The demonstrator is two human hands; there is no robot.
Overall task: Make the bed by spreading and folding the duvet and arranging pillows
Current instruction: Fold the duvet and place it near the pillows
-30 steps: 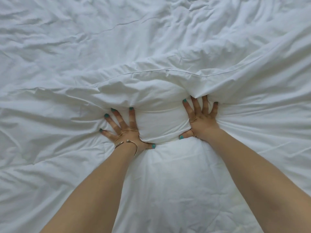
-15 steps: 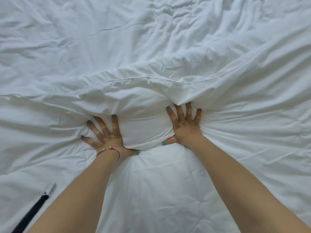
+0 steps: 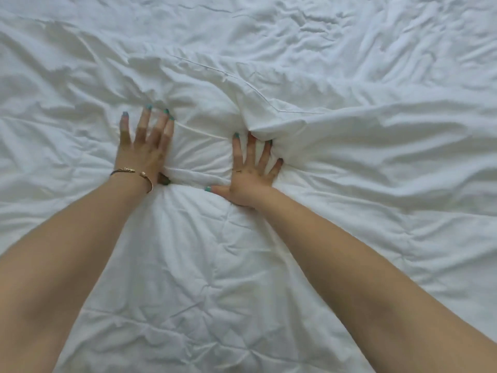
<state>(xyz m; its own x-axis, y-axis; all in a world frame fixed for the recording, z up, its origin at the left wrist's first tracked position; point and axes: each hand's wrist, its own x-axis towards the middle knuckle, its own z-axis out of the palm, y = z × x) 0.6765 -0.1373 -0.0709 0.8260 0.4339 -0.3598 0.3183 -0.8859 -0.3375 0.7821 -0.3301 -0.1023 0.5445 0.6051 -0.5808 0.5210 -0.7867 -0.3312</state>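
A white, wrinkled duvet (image 3: 349, 162) fills the whole head view. A folded edge with a stitched seam runs across it from the upper middle to the right. My left hand (image 3: 144, 146), with a gold bracelet at the wrist, lies flat on the fabric with its fingers spread. My right hand (image 3: 251, 170) also presses flat, its fingertips pushed under the bulging fold. Between my hands the cloth is bunched into tight pleats. No pillow can be told apart from the bedding.
White bedding reaches every edge of the view. Looser crumpled fabric (image 3: 336, 30) lies at the far side. My two bare forearms cross the near half of the view.
Both hands have pushed forward over the duvet, and the left one has lifted its fingers higher and closer together. The fold edge has shifted rightward. The dark strip at the lower left is gone from view.
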